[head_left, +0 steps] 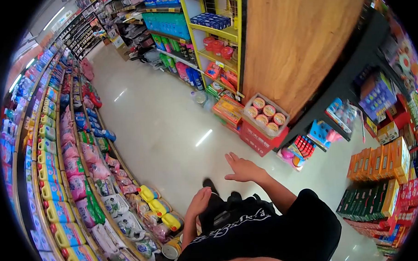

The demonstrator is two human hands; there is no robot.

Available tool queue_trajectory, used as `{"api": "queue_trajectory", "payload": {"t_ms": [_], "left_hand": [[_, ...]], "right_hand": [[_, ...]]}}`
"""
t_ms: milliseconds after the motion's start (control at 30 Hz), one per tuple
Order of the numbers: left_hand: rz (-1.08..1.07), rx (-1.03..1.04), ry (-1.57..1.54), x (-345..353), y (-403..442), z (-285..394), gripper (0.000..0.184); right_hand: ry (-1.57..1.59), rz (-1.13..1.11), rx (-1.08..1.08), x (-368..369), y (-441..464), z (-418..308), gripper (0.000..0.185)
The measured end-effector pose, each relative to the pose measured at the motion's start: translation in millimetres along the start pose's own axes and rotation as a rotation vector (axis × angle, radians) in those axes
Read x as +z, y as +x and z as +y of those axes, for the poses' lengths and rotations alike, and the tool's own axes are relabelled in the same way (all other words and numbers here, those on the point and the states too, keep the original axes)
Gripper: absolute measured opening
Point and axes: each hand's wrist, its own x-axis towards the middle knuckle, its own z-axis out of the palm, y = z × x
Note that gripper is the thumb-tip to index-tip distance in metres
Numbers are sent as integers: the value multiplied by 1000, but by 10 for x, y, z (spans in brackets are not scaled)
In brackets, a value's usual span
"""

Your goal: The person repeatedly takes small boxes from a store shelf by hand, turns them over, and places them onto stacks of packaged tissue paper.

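Both of my hands are held out in front of my black shirt, above the pale shop floor. My left hand [200, 200] is bent at the wrist near the yellow bottles [160, 206] on the lower left shelf, touching nothing; its fingers lie close together, partly turned from view. Farther right, my right hand [241, 168] has its fingers stretched out and apart, with nothing in it. Beyond that hand stands a red carton [259, 138] holding several round tubs with pinkish lids.
Curved shelves [81, 176] of bottles and bags run along the left. A yellow rack [214, 31] adjoins a wooden pillar [293, 40]. On the right are orange boxes [380, 162] and green boxes [363, 199]. The glossy floor [148, 114] leads to the back left.
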Motion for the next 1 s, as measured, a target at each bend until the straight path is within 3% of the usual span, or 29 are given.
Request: {"api": "queue_trajectory", "payload": {"t_ms": [167, 267, 400, 533, 567, 700, 800, 833, 933, 967, 1000], "left_hand": [[-87, -47, -5, -919, 955, -340, 48], [98, -39, 77, -1577, 1633, -389, 48], [85, -14, 125, -2611, 2690, 129, 52], [-40, 344, 411, -3202, 3918, 803, 52], [-61, 451, 541, -3270, 4120, 1098, 52], [-161, 694, 433, -3224, 4837, 2054, 46], [-231, 890, 327, -2969, 5455, 2469, 44], [-251, 963, 306, -2879, 5662, 2607, 45], [-280, 1075, 322, -2680, 6247, 3167, 50], [-316, 965, 267, -2632, 6427, 3352, 49], [-263, 1025, 299, -2597, 6665, 3510, 49]], "right_hand": [[5, -26, 71, -523, 1109, -69, 98], [-14, 6, 163, -902, 1757, -120, 101], [3, 154, 239, -1673, 2422, -398, 104], [97, 407, 183, -2054, 2918, -302, 107], [126, 446, 181, -2152, 3016, -257, 107], [301, 641, 198, -2477, 3399, 56, 108], [820, 774, 170, -2830, 3602, 262, 103], [926, 882, 123, -2911, 3692, 335, 94], [931, 1083, 128, -3147, 3998, 965, 85], [1157, 1155, 130, -3270, 4132, 1092, 79], [1152, 1223, 113, -3434, 4256, 1190, 77]]}}
